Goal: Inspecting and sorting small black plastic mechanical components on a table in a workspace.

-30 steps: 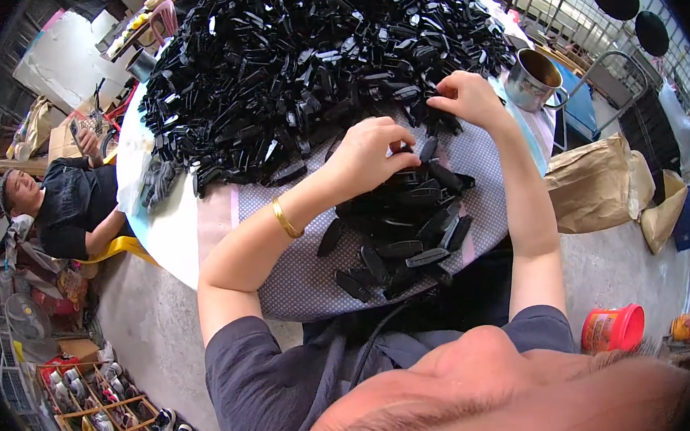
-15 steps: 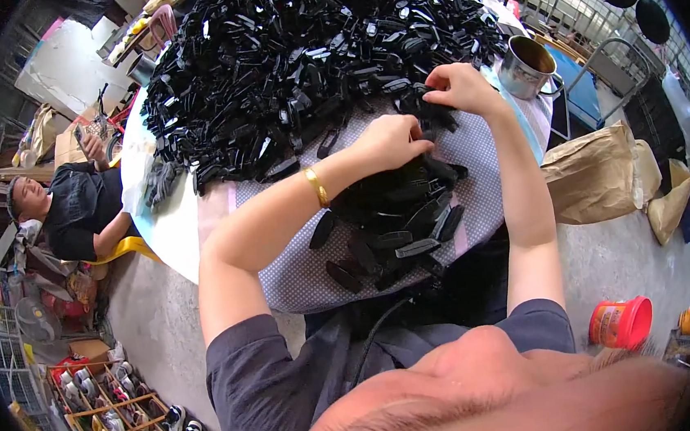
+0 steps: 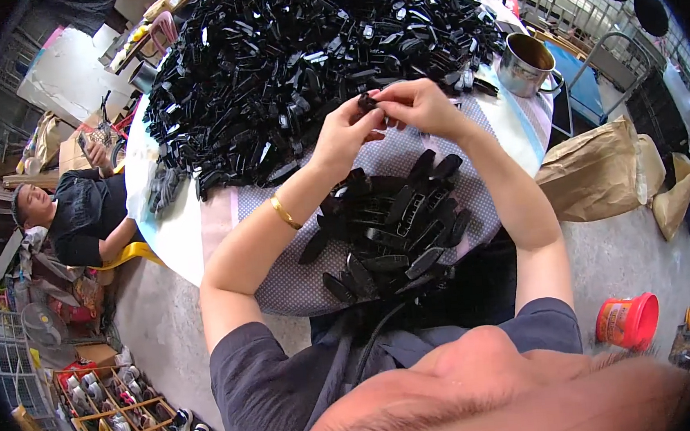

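Both hands meet over the near edge of a large heap of small black plastic pieces [image 3: 299, 63]. My left hand [image 3: 343, 138] is closed with its fingertips around a small dark piece [image 3: 366, 103]. My right hand [image 3: 424, 112] pinches at the same piece from the other side. Fingers partly hide it, so its exact kind cannot be made out. Below the hands, nearer my body, lies a smaller group of long black pieces [image 3: 392, 232], some showing slotted, ribbed frames.
The pieces lie on a round table with a dotted cloth [image 3: 288, 274]. A metal mug [image 3: 525, 64] stands at its right, a grey glove [image 3: 165, 188] at its left. Brown paper bags [image 3: 591, 169], a red bucket [image 3: 627, 322], and a shoe rack [image 3: 137, 422] surround it. A person [image 3: 82, 210] sits at left.
My hands were apart, the left above the smaller group and the right at the heap's edge. They have come together around a small dark piece, uncovering the near group.
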### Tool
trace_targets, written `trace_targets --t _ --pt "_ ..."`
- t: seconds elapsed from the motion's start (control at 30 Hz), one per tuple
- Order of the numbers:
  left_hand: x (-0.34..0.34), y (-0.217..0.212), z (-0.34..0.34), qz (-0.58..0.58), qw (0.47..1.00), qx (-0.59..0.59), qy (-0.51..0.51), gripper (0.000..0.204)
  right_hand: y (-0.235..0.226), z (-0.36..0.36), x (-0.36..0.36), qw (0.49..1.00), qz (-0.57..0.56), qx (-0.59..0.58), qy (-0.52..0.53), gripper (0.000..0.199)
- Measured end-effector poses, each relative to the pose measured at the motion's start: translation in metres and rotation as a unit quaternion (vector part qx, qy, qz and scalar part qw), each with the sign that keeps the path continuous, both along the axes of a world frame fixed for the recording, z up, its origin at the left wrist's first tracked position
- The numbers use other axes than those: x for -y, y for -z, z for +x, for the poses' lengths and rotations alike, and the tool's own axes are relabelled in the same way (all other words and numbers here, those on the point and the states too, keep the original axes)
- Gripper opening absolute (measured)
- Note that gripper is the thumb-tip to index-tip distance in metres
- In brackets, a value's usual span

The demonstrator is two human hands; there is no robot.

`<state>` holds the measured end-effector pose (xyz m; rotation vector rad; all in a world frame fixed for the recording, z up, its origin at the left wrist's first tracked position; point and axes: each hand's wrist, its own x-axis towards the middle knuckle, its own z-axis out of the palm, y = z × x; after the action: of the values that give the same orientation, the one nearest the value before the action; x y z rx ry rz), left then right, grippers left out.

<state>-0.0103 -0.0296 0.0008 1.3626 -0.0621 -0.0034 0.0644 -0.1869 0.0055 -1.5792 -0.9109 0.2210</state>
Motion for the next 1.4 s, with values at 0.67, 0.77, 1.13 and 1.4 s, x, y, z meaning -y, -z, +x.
trace_targets --t 0.67,0.77,1.13,1.4 --pt "-0.015 0.014 0.004 -0.047 0.998 -0.013 0.041 0.032 0.005 0.029 0.016 0.966 -0.013 0.068 0.25 0.019" --pt "-0.014 0.015 0.003 -0.044 0.998 0.03 0.022 0.032 -0.015 -0.001 0.003 0.979 0.044 -0.175 0.091 0.044" --pt "-0.013 0.01 -0.001 -0.018 0.998 0.043 -0.031 0.033 -0.012 -0.008 -0.001 0.934 0.122 -0.337 -0.012 0.037" --pt "-0.017 0.009 0.0 -0.017 0.998 0.033 -0.058 0.033 -0.004 -0.015 -0.007 0.995 0.02 -0.091 0.047 0.025"
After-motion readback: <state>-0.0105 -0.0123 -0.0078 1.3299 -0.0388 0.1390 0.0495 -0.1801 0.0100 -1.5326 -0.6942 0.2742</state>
